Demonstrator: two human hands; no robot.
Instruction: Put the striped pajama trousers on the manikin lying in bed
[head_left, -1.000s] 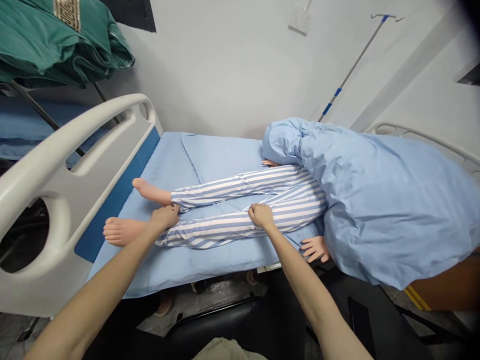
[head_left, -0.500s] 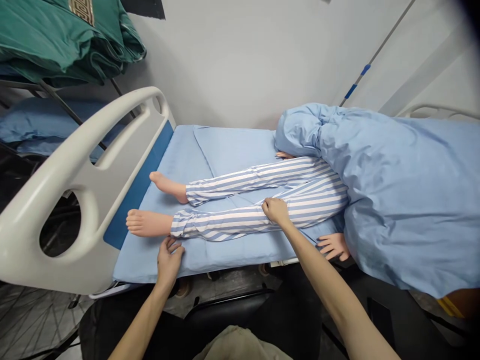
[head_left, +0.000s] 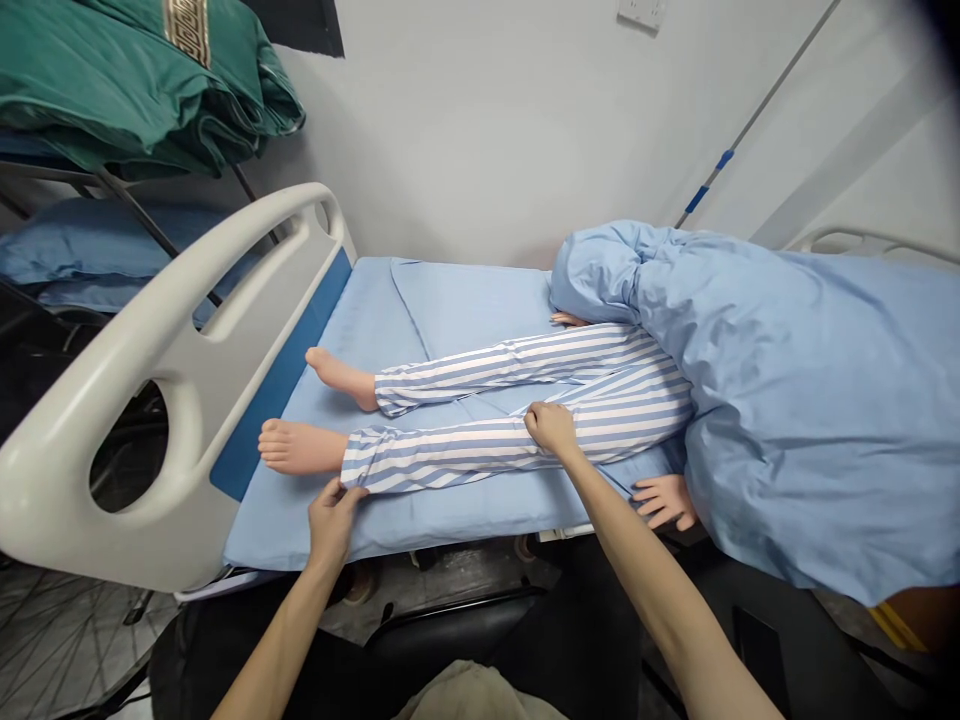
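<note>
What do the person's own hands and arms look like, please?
The left hand and right hand wear no gloves, and no watch or bracelet shows at either wrist. Both forearms are slim and bare, with no sleeve in view. Beige clothing shows at the bottom edge.

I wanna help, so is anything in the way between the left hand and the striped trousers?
Nothing visible: the left hand is at the near cuff of the trousers, seemingly pinching it. The quilt lies at their other end.
</note>
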